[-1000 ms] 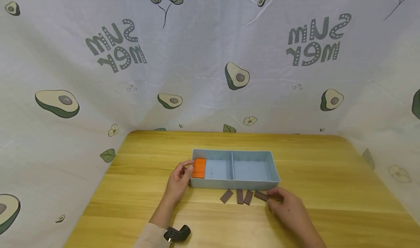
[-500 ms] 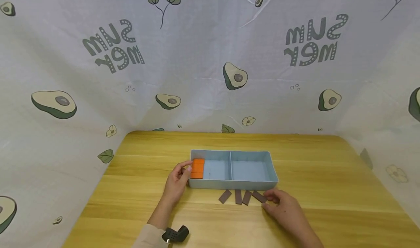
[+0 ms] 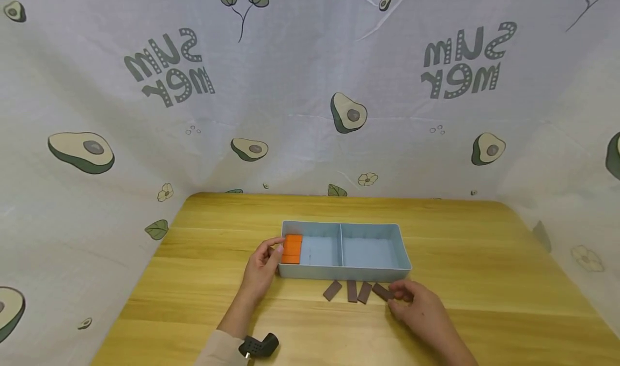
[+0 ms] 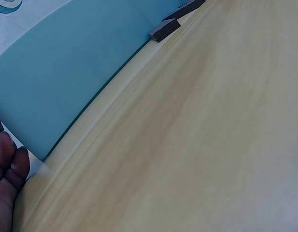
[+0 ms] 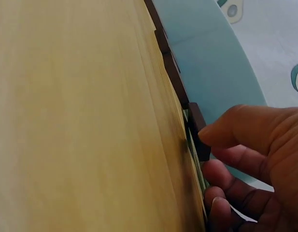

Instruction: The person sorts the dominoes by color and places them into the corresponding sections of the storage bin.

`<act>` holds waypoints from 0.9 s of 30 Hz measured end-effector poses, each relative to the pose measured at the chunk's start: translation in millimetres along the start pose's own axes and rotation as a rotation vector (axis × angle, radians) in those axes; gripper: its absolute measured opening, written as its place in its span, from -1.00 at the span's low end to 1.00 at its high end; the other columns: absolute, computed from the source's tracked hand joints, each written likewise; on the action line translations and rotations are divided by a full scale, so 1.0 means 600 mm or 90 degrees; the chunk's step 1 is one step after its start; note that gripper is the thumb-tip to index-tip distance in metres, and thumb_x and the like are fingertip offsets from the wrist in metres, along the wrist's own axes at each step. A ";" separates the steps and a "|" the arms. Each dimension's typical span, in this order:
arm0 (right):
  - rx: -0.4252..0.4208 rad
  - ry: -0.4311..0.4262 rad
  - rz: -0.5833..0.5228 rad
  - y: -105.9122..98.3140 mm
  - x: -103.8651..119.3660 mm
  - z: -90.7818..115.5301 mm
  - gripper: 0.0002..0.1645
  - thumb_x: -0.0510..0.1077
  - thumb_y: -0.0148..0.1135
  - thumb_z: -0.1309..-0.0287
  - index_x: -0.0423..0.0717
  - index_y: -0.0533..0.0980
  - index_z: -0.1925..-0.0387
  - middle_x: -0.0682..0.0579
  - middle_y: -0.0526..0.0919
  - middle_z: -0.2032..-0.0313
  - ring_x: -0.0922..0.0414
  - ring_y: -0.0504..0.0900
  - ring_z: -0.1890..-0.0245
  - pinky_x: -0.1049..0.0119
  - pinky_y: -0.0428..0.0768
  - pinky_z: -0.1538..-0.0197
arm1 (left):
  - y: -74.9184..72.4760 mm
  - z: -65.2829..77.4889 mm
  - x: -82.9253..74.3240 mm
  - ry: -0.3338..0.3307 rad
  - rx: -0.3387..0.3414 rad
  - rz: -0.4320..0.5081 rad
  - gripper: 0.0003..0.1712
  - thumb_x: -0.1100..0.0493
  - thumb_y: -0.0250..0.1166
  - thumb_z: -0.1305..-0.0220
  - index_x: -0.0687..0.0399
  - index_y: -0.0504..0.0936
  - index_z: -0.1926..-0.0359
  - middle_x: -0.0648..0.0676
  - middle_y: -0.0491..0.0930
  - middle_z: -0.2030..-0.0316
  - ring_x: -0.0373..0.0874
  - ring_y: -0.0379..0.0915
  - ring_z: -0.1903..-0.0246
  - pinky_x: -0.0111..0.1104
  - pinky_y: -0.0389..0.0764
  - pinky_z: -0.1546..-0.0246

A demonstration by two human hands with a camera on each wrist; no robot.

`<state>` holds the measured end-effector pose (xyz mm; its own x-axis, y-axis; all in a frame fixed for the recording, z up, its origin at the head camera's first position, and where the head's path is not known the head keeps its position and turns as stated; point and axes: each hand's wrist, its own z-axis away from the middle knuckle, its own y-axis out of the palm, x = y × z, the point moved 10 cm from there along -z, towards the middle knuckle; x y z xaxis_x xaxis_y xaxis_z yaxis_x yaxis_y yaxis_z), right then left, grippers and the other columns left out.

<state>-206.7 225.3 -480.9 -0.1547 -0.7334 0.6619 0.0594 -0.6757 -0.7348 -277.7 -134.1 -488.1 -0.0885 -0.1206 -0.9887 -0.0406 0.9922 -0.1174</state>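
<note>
A light blue two-compartment box [image 3: 310, 272] lies lengthwise on the table. My left hand [image 3: 260, 269] holds its left end, thumb and index finger at the rim; in the left wrist view its curled fingers [image 4: 13, 162] are beside the box's corner. Orange tiles [image 3: 291, 249] lie together against the left wall inside the left compartment. Several flat brown blocks lie along the front of the box. My right hand [image 3: 420, 308] pinches the rightmost brown block [image 3: 381, 291] between thumb and fingers; in the right wrist view this brown block [image 5: 198, 128] stands tilted, close over the table.
The other brown blocks [image 3: 352, 290] lie at differing angles just left of the right hand. A divider [image 3: 342, 245] splits the box, and its right compartment shows a bare floor. Behind the wooden table [image 3: 232, 210] hangs a printed cloth [image 3: 300, 156].
The rightmost brown block has tipped slightly in my right hand's fingers, showing more of its side. My left hand stays at the box's end. The head view has shifted a little.
</note>
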 end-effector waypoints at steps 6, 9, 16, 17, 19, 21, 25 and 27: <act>0.002 0.003 -0.037 -0.001 0.002 0.003 -0.63 -0.17 0.48 -0.07 -0.11 0.64 0.05 0.04 0.68 0.22 0.16 0.57 0.22 0.38 0.53 0.25 | 0.000 0.002 -0.002 -0.004 -0.002 -0.001 -0.65 0.05 0.23 -0.49 0.03 0.63 -0.20 -0.02 0.38 0.41 -0.25 0.31 0.48 -0.49 0.38 0.43; 0.004 -0.003 -0.049 -0.001 0.003 0.003 -0.62 -0.19 0.48 -0.07 -0.13 0.64 0.03 0.04 0.67 0.23 0.17 0.57 0.24 0.41 0.55 0.28 | -0.001 0.002 -0.005 -0.002 -0.004 -0.001 -0.64 0.05 0.23 -0.49 0.04 0.62 -0.20 -0.02 0.38 0.41 -0.25 0.32 0.48 -0.49 0.40 0.43; 0.018 0.003 -0.021 0.000 0.002 0.004 -0.63 -0.19 0.50 -0.07 -0.10 0.66 0.04 0.04 0.67 0.16 0.14 0.57 0.18 0.34 0.55 0.19 | 0.001 0.003 -0.001 -0.008 0.002 0.001 -0.64 0.06 0.22 -0.50 0.05 0.61 -0.21 -0.02 0.37 0.41 -0.25 0.32 0.48 -0.49 0.41 0.43; 0.018 0.003 -0.014 0.001 0.001 0.003 -0.63 -0.18 0.51 -0.06 -0.09 0.66 0.05 0.03 0.67 0.14 0.14 0.57 0.17 0.31 0.56 0.17 | 0.002 0.003 -0.001 -0.008 0.003 0.000 -0.64 0.06 0.22 -0.50 0.05 0.61 -0.21 -0.02 0.37 0.41 -0.25 0.32 0.48 -0.49 0.41 0.43; 0.016 0.002 -0.002 0.001 0.002 0.002 -0.64 -0.18 0.51 -0.06 -0.06 0.67 0.06 0.04 0.68 0.12 0.13 0.57 0.16 0.27 0.55 0.16 | 0.001 0.003 -0.002 -0.010 0.001 -0.003 -0.65 0.05 0.22 -0.50 0.03 0.62 -0.21 -0.02 0.38 0.41 -0.24 0.32 0.48 -0.49 0.40 0.44; 0.012 0.000 0.006 0.001 0.002 0.001 -0.65 -0.17 0.51 -0.07 -0.04 0.67 0.06 0.06 0.69 0.15 0.13 0.57 0.16 0.26 0.54 0.17 | 0.000 0.002 -0.001 -0.009 -0.001 -0.003 -0.65 0.05 0.22 -0.50 0.03 0.62 -0.20 -0.02 0.38 0.41 -0.24 0.33 0.48 -0.49 0.40 0.44; 0.004 -0.002 0.000 0.001 0.003 0.001 -0.68 -0.18 0.48 -0.09 -0.04 0.67 0.07 0.08 0.68 0.24 0.15 0.55 0.21 0.31 0.51 0.20 | 0.000 0.000 0.001 -0.011 -0.003 -0.002 -0.66 0.07 0.22 -0.50 0.04 0.62 -0.20 -0.01 0.38 0.41 -0.24 0.33 0.48 -0.49 0.41 0.44; 0.001 -0.001 -0.021 0.000 0.001 0.002 -0.66 -0.19 0.48 -0.09 -0.06 0.66 0.06 0.07 0.68 0.25 0.18 0.57 0.23 0.35 0.52 0.23 | 0.000 -0.001 0.003 -0.011 -0.002 -0.002 -0.66 0.07 0.23 -0.50 0.04 0.63 -0.19 -0.01 0.38 0.42 -0.24 0.33 0.48 -0.49 0.41 0.44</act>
<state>-205.7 224.5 -480.3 -0.1554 -0.7112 0.6857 0.0563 -0.6993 -0.7126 -278.3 -134.4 -490.0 -0.0705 -0.1230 -0.9899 -0.0442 0.9918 -0.1201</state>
